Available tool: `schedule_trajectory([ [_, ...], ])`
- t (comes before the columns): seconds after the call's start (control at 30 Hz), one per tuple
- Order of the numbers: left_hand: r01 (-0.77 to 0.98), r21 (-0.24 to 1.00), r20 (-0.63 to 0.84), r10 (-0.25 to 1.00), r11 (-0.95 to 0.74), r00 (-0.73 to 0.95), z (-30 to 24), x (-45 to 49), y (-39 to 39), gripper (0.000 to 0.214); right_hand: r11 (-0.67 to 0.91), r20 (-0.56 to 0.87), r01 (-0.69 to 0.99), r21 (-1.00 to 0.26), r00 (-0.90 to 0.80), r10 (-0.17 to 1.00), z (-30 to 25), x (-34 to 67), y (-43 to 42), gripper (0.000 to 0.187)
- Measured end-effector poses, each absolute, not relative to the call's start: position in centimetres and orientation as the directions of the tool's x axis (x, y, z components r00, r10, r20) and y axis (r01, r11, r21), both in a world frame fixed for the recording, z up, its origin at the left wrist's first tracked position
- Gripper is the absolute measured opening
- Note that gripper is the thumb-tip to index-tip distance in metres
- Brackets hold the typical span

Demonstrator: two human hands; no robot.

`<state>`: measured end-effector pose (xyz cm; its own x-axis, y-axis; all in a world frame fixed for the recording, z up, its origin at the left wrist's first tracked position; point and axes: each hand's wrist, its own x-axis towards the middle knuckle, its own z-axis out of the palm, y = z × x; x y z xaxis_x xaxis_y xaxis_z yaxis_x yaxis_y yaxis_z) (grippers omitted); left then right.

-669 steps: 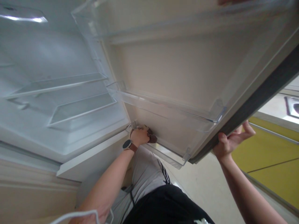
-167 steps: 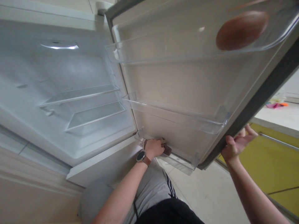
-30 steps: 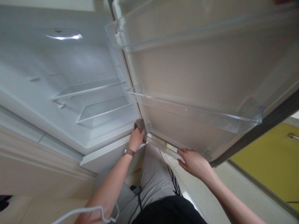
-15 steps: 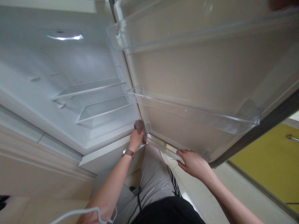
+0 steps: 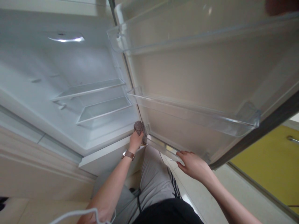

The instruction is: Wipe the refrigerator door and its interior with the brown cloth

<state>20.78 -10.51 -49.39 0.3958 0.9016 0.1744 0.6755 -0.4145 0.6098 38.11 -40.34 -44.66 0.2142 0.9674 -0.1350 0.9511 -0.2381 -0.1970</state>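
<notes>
My left hand, with a watch on its wrist, is closed around a crumpled grey-brown cloth. It presses the cloth at the hinge-side corner, where the white fridge compartment meets the open fridge door. My right hand is at the lower edge of the door, its fingers over the rim of the bottom clear door bin and its thumb below. The fingertips are partly hidden there.
Two glass shelves sit inside the lit fridge. Clear door bins stick out from the door above my hands. A white drawer front is below the compartment. A yellow cabinet stands right, and a white cable crosses the lower left.
The view has shifted very slightly. Both hands stay in nearly the same places, the left still with the cloth at the hinge corner.
</notes>
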Motion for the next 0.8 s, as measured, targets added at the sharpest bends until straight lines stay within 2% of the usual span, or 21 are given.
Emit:
schedule_trajectory([
  [0.8, 0.681, 0.638, 0.13, 0.922, -0.36, 0.365, -49.36, 20.88, -10.54, 0.03, -0.232, -0.146, 0.95, -0.209, 0.204, 0.968, -44.55, 38.23, -40.29, 0.036],
])
